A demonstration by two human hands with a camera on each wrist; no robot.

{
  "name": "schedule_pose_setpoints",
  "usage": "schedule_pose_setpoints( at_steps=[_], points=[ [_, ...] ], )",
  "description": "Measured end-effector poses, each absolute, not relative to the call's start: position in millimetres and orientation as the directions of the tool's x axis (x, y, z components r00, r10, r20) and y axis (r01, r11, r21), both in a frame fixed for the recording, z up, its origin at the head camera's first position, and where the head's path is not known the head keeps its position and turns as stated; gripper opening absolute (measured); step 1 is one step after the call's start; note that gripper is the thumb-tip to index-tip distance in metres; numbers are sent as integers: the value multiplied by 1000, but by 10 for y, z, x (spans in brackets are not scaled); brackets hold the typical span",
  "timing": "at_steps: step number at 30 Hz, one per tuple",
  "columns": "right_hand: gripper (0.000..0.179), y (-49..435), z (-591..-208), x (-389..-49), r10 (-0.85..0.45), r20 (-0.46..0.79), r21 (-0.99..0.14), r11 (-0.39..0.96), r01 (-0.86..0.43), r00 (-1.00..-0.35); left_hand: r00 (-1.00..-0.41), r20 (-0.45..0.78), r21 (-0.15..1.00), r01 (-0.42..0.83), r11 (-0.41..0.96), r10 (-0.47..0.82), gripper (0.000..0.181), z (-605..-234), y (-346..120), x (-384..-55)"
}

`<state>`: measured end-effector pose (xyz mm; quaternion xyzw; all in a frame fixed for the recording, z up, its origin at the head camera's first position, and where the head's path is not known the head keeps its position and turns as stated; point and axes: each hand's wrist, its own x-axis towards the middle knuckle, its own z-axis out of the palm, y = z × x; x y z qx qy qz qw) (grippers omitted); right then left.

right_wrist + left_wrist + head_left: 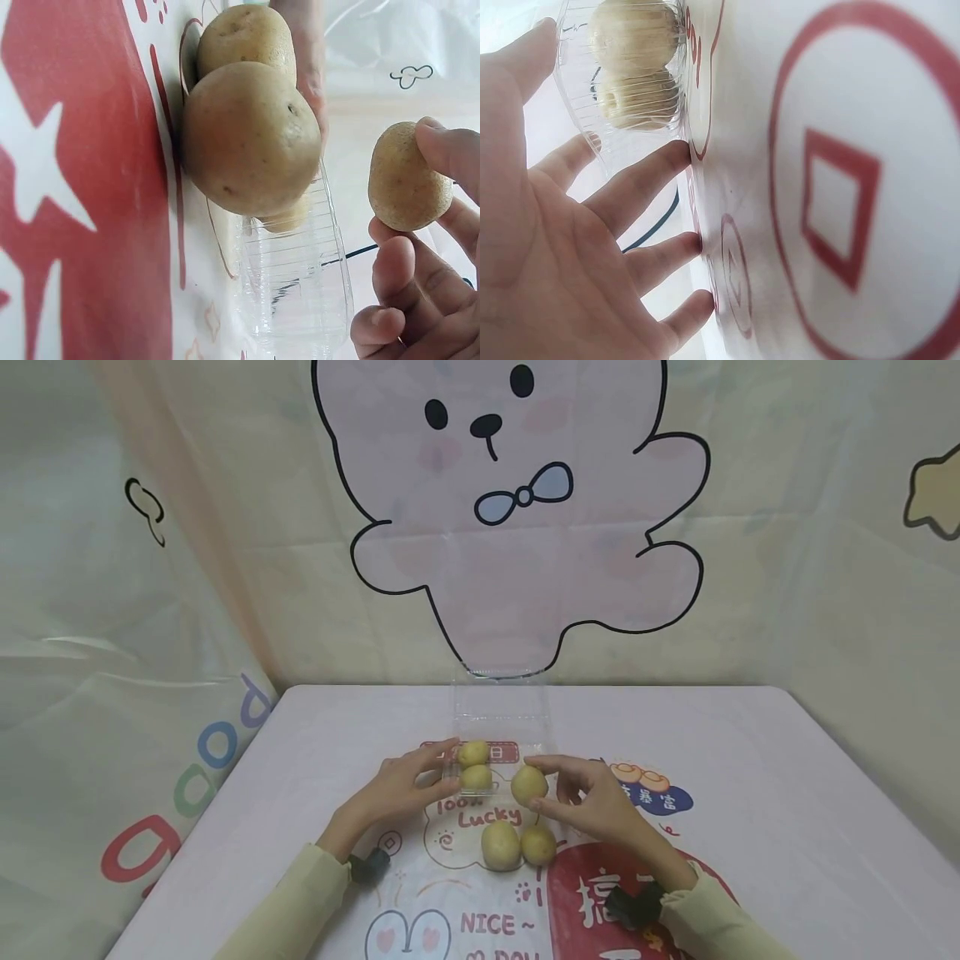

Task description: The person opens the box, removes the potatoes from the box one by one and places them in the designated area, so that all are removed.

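A clear plastic clamshell box (330,255) lies on the table with its lid (501,700) folded back. Two potatoes, one farther (473,753) and one nearer (476,779), sit in its left part. My left hand (401,787) is at the box's left side, fingers spread, with thumb and a fingertip right at the plastic wall. Between thumb and fingertips my right hand (592,793) pinches a potato (409,180), raised over the box's right part. Nearer to me, a larger potato (500,846) and a smaller potato (538,844) rest side by side on the tabletop.
The white table (795,827) has a printed cover with red lettering and cartoon drawings. Behind it hangs a curtain (525,560) with a bear drawing, and another curtain (97,693) closes off the left. Black straps with cameras sit at both wrists.
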<state>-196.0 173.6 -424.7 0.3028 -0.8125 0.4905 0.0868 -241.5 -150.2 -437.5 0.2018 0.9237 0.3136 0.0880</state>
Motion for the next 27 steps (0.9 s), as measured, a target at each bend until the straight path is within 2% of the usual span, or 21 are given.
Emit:
schedule_pose_setpoints(
  at_steps=[27],
  points=[
    [48,1771,-4249,-1750,-463,396,-780,286,-557,-793,-903,-27,616,323,719,429,73,-4372,-1503,-2406]
  ],
)
